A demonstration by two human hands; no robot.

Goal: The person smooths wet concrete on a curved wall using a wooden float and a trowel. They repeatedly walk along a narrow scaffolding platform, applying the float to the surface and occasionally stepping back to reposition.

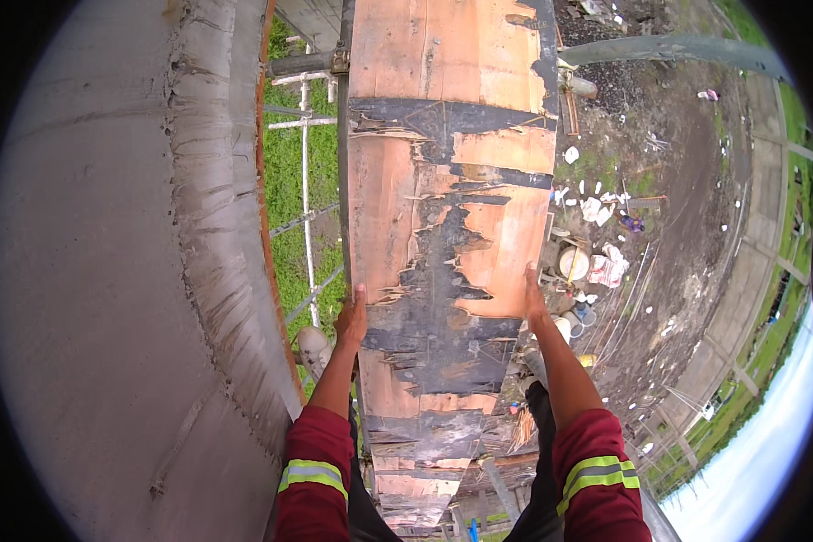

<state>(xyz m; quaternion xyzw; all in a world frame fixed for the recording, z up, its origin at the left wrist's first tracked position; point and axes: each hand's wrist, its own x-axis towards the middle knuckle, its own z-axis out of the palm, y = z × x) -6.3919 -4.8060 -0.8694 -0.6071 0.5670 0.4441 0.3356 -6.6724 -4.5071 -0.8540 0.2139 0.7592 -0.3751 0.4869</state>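
Observation:
A long, worn plywood board stretches from the top of the head view down between my legs. Its orange face is peeling, with dark grey patches and splintered strips. My left hand is closed on the board's left edge, thumb along the rim. At about the same height, my right hand grips the right edge. The fingers of both hands are mostly hidden beneath or behind the board. Red sleeves with reflective bands cover my forearms.
A grey concrete wall fills the left side. Scaffold pipes cross at the upper right and upper left. My left boot stands beside the board. Far below lie muddy ground, a white bucket, sacks and scattered debris.

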